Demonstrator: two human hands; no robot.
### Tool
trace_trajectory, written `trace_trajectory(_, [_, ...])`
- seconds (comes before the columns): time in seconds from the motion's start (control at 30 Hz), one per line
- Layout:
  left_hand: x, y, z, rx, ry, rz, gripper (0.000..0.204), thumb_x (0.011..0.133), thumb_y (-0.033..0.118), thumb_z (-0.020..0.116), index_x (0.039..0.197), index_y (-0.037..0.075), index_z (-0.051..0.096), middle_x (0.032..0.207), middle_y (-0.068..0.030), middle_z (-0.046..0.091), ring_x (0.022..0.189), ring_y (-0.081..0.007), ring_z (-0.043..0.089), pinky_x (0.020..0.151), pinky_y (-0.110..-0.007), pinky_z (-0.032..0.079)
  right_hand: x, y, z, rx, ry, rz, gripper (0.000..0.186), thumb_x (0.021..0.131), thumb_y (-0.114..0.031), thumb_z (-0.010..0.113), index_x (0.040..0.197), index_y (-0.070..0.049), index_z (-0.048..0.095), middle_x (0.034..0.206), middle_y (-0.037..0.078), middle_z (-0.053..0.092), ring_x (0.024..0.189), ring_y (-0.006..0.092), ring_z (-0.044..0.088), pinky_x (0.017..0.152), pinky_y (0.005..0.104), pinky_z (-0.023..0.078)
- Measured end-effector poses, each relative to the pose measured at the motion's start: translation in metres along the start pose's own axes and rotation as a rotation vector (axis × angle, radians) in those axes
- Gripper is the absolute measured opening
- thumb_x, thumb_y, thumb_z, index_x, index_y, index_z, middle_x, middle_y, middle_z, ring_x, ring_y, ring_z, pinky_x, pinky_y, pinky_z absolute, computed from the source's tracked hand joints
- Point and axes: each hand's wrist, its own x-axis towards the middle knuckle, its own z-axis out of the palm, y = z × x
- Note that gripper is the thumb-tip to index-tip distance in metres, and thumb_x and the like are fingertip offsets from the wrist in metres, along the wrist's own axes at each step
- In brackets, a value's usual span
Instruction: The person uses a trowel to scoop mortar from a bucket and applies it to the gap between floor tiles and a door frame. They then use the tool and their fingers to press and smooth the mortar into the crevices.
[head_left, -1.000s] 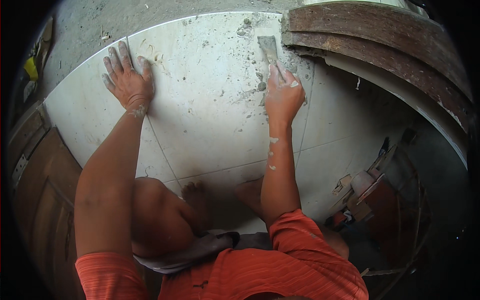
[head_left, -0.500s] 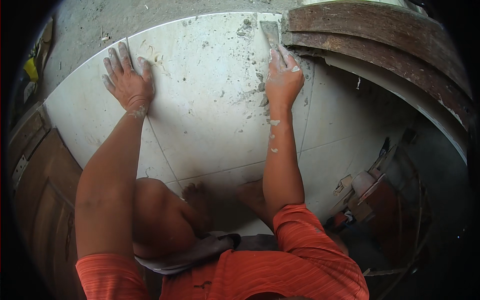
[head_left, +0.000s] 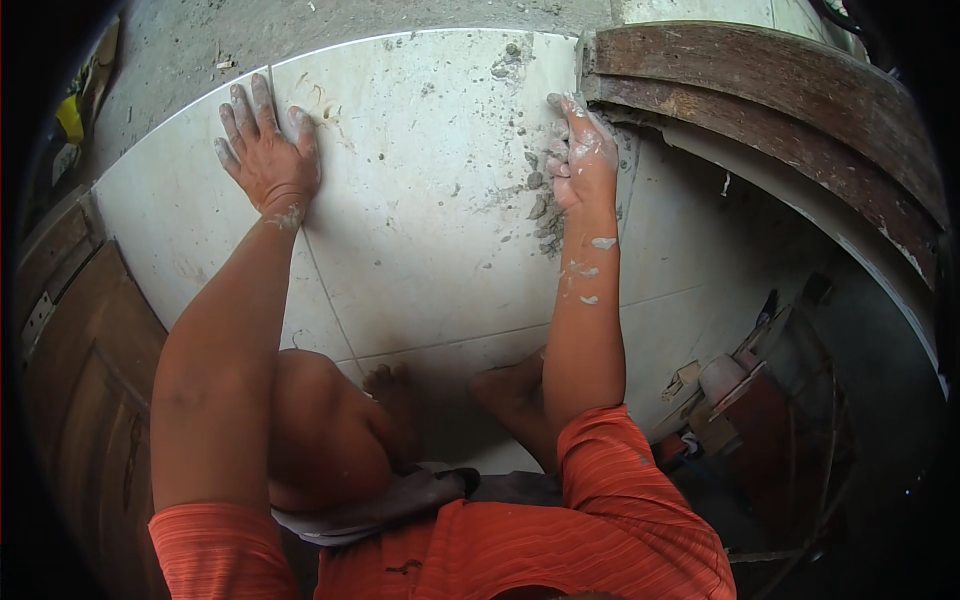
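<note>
My left hand (head_left: pixel 267 153) rests flat, fingers spread, on the pale floor tile (head_left: pixel 400 190) near its far left edge. Grey-white smears coat both hands. At the far right of the tile, beside the end of the wooden frame, my right hand (head_left: pixel 583 155) is closed with its fingers curled and its palm side turned to the left. The putty knife it gripped a moment ago is turned or hidden, so its blade does not show. Mortar crumbs (head_left: pixel 545 210) lie just left of my right wrist, and grey specks dot the tile beyond them.
A worn, curved-looking wooden frame (head_left: pixel 760 75) borders the upper right. Rough concrete (head_left: pixel 400 12) runs past the tile's far edge. A panelled wooden door (head_left: pixel 90 380) stands at left. Tools and a reddish container (head_left: pixel 740 425) sit at lower right in shadow.
My right hand has rolled over and drawn slightly nearer; the putty knife's flat blade no longer shows. More crumbs are gathered left of the wrist. My left hand stays planted.
</note>
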Motion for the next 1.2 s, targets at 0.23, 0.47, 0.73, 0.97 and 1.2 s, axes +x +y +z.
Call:
trace_trajectory(0.23, [-0.001, -0.009, -0.002, 0.005, -0.006, -0.011, 0.070, 0.102, 0.052, 0.043, 0.166, 0.033, 0.024, 0.174, -0.0012, 0.019, 0.161, -0.0266, 0.012, 0.128, -0.054, 0.007, -0.019, 0.002, -0.009, 0.158, 0.109, -0.015, 0.017, 0.099, -0.021, 0.072, 0.108, -0.008, 0.066, 0.072, -0.003, 0.047, 0.051, 0.0052, 0.037, 0.040, 0.0220, 0.023])
trace_trajectory(0.47, [-0.001, -0.003, -0.003, -0.036, 0.000, 0.007, 0.070, 0.102, 0.052, 0.043, 0.166, 0.033, 0.024, 0.174, -0.0010, 0.019, 0.161, -0.0269, 0.013, 0.128, -0.055, 0.007, -0.066, 0.006, -0.005, 0.038, 0.026, -0.074, 0.027, 0.099, -0.023, 0.071, 0.117, -0.003, 0.070, 0.081, -0.003, 0.050, 0.056, 0.0041, 0.039, 0.042, 0.0207, 0.023])
trace_trajectory(0.73, [-0.001, -0.006, -0.002, -0.004, -0.015, 0.016, 0.073, 0.102, 0.056, 0.042, 0.167, 0.030, 0.022, 0.174, -0.0023, 0.018, 0.161, -0.0282, 0.012, 0.128, -0.056, 0.008, -0.070, 0.044, -0.035, -0.072, 0.170, -0.266, 0.025, 0.100, -0.016, 0.070, 0.117, 0.002, 0.069, 0.080, -0.003, 0.057, 0.061, 0.0030, 0.045, 0.051, 0.0215, 0.033])
trace_trajectory(0.97, [-0.002, -0.009, -0.003, 0.001, -0.014, 0.043, 0.072, 0.104, 0.054, 0.041, 0.167, 0.026, 0.023, 0.174, -0.0069, 0.020, 0.161, -0.0307, 0.014, 0.127, -0.058, 0.009, -0.080, 0.079, -0.098, -0.750, 0.443, -0.735, 0.031, 0.101, -0.016, 0.067, 0.124, 0.004, 0.068, 0.102, 0.014, 0.077, 0.092, 0.0244, 0.074, 0.079, 0.0326, 0.055])
trace_trajectory(1.2, [0.000, -0.005, -0.001, -0.025, -0.004, 0.074, 0.072, 0.103, 0.055, 0.041, 0.166, 0.025, 0.026, 0.173, -0.0091, 0.021, 0.160, -0.0324, 0.015, 0.127, -0.056, 0.010, -0.055, 0.034, -0.121, -0.932, 0.543, -0.714, 0.031, 0.097, -0.026, 0.072, 0.117, -0.003, 0.075, 0.106, 0.021, 0.077, 0.097, 0.0374, 0.074, 0.088, 0.0399, 0.056])
